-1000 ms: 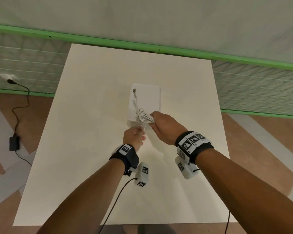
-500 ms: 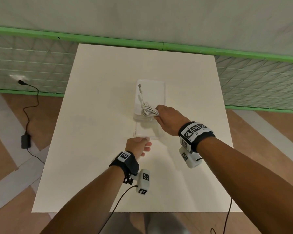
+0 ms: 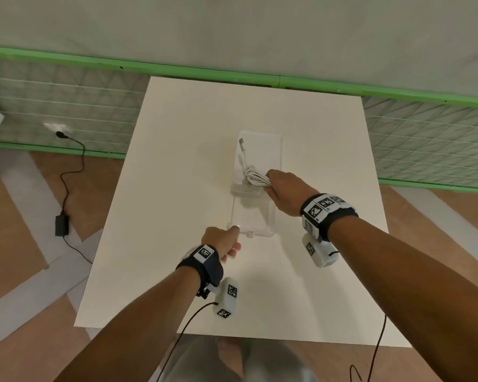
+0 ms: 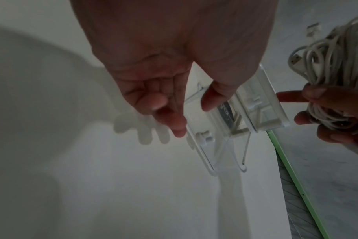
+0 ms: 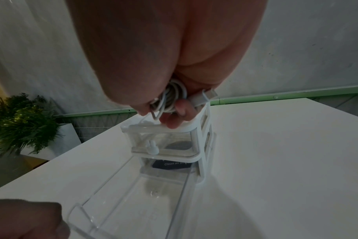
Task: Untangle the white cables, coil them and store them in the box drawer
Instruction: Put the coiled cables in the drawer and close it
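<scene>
Currently gripping the coiled white cables (image 3: 255, 177) in the right hand (image 3: 286, 193) atop the box (image 3: 271, 150) — left hand (image 3: 221, 241), fingers loosely curled, touching the front of the pulled-out clear drawer (image 3: 253, 216) on the table (image 3: 177, 133).

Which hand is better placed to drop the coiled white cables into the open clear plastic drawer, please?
Right. The right hand already grips the coiled white cables just above the open clear plastic drawer; the left hand is at the drawer's front edge.
</scene>
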Available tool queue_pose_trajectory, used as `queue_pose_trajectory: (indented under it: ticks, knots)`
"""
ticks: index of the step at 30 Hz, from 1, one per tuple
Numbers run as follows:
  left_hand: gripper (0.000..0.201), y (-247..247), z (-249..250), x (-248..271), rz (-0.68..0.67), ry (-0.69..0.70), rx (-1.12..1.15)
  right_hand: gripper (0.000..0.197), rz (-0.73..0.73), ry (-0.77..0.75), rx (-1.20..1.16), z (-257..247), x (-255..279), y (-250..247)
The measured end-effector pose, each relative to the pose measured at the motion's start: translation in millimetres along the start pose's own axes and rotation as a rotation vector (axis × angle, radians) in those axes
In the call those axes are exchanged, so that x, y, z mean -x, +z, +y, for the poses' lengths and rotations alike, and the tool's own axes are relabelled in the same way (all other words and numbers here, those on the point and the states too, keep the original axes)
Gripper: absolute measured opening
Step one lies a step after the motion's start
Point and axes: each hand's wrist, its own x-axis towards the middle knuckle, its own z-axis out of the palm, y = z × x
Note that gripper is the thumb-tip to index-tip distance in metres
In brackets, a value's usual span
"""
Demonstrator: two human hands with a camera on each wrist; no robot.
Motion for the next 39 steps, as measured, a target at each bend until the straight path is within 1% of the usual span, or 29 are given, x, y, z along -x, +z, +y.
queue_pose_trajectory:
  ticks: [3, 5, 6, 7, 8, 9, 10, 11, 12, 13, 15, 17, 18, 22, 24, 26, 28, 31, 35, 37, 39]
  knots:
    - [0.037, -14.0, 11.3, -3.9, 0.153, 0.049, -0.204, 0.019, -0.003, 0.004, -0.005, -0.9, 0.9, 0.2]
    - [0.035, -22.1, 22.7, -9.7, 0.255, 0.092, -0.258, 0.019, -0.002, 0.005, -0.008, -0.8, 1.6, 0.4]
    - [0.031, -26.1, 29.6, -12.0, 0.305, 0.145, -0.253, 0.019, -0.003, 0.005, -0.011, -0.7, 2.1, 0.5]
    - [0.026, -29.9, 37.6, -13.1, 0.358, 0.246, -0.244, 0.019, -0.003, 0.005, -0.013, -0.9, 2.8, 0.4]
    - [0.023, -34.0, 45.5, -15.0, 0.403, 0.399, -0.256, 0.019, -0.003, 0.004, -0.017, -1.3, 3.8, 0.0]
    - [0.025, -37.8, 53.8, -17.2, 0.432, 0.592, -0.302, 0.02, -0.003, 0.007, -0.025, -2.0, 5.2, -0.2]
    - [0.032, -41.2, 62.8, -20.6, 0.439, 0.788, -0.39, 0.019, 0.003, 0.015, -0.039, -2.8, 7.3, -0.5]
    - [0.039, -44.4, 72.2, -25.0, 0.422, 0.951, -0.5, 0.019, 0.013, 0.026, -0.056, -3.8, 10.0, -0.6]
    - [0.043, -46.7, 81.4, -30.1, 0.385, 1.062, -0.604, 0.018, 0.027, 0.037, -0.075, -4.5, 13.3, -0.2]
    - [0.044, -48.6, 89.7, -34.1, 0.336, 1.122, -0.691, 0.016, 0.042, 0.046, -0.096, -5.1, 17.6, 0.5]
    - [0.039, -50.9, 99.1, -44.0, 0.239, 1.151, -0.813, 0.014, 0.066, 0.061, -0.133, -5.4, 28.2, 1.8]
    - [0.031, -50.7, 99.7, -52.1, 0.159, 1.135, -0.897, 0.012, 0.035, 0.081, -0.155, -4.4, 41.1, 2.1]
    - [0.029, -50.3, 98.5, -55.3, 0.135, 1.129, -0.906, 0.013, -0.026, 0.089, -0.149, -3.5, 47.8, 3.0]
    - [0.024, -49.9, 99.0, -61.5, 0.09, 1.127, -0.829, 0.018, -0.415, 0.125, 0.02, -7.9, 62.8, 13.8]
    - [0.024, -50.9, 99.7, -63.1, 0.082, 1.119, -0.834, 0.021, -0.531, 0.164, 0.099, -13.3, 58.3, 19.0]
    - [0.024, -50.8, 99.5, -63.2, 0.075, 1.118, -0.83, 0.026, -0.598, 0.188, 0.167, -17.6, 47.2, 21.7]
    - [0.025, -49.5, 99.3, -61.7, 0.072, 1.102, -0.82, 0.028, -0.619, 0.205, 0.206, -21.4, 34.0, 22.8]
    - [0.027, -47.2, 98.1, -59.7, 0.073, 1.06, -0.8, 0.029, -0.595, 0.241, 0.245, -27.0, 14.4, 20.1]
    - [0.027, -45.2, 92.6, -57.8, 0.087, 1.045, -0.781, 0.02, -0.543, 0.317, 0.215, -29.6, -8.7, 22.2]
    - [0.027, -44.4, 90.3, -56.3, 0.087, 1.031, -0.773, 0.025, -0.488, 0.35, 0.187, -31.4, -15.5, 29.7]
    - [0.027, -44.0, 90.9, -54.2, 0.079, 1.022, -0.756, 0.03, -0.465, 0.368, 0.186, -33.6, -18.9, 41.7]
